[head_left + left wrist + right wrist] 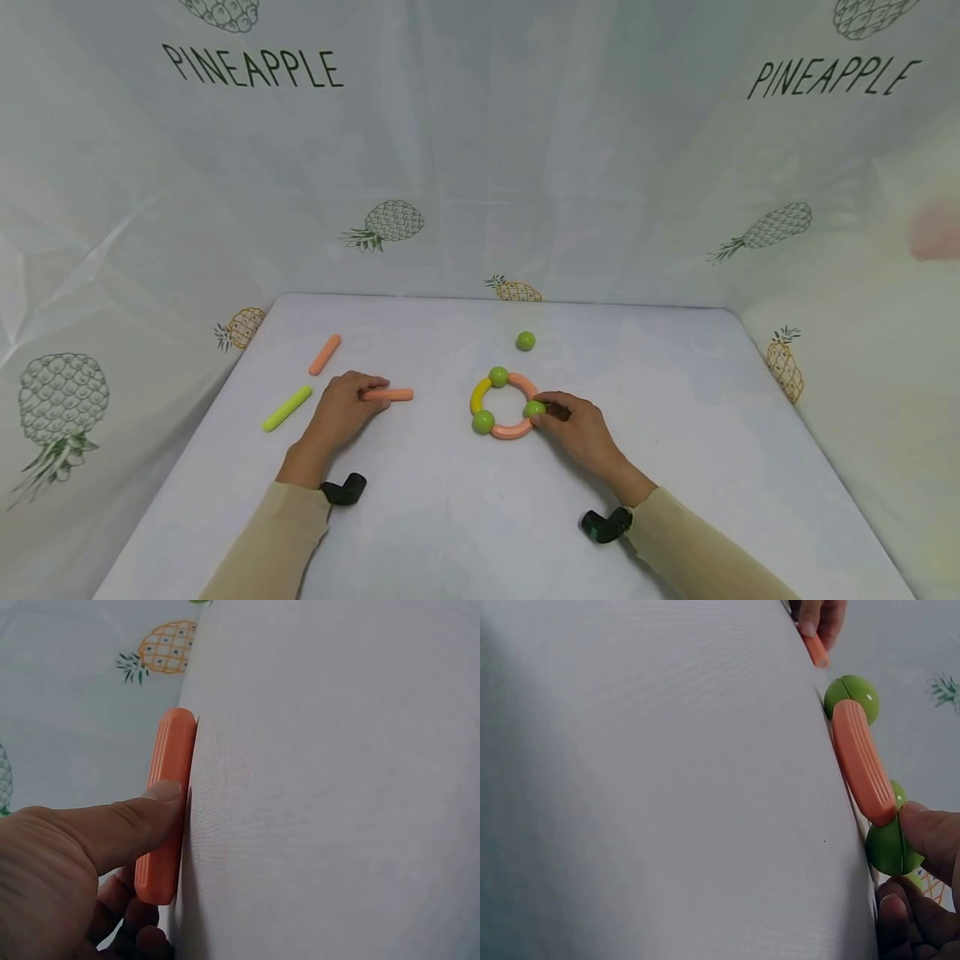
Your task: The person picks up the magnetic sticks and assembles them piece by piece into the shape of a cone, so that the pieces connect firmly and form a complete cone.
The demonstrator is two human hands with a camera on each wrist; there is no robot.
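Orange rod (393,394), green balls (483,422)

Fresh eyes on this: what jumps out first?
Probably the small ring near the middle of the white table, three green balls joined by curved orange and yellow pieces, with the right hand pinching its right-side ball. Next, the straight orange rod in the left hand, left of the ring. Behind it all hangs a pale sheet printed with pineapples and "PINEAPPLE".
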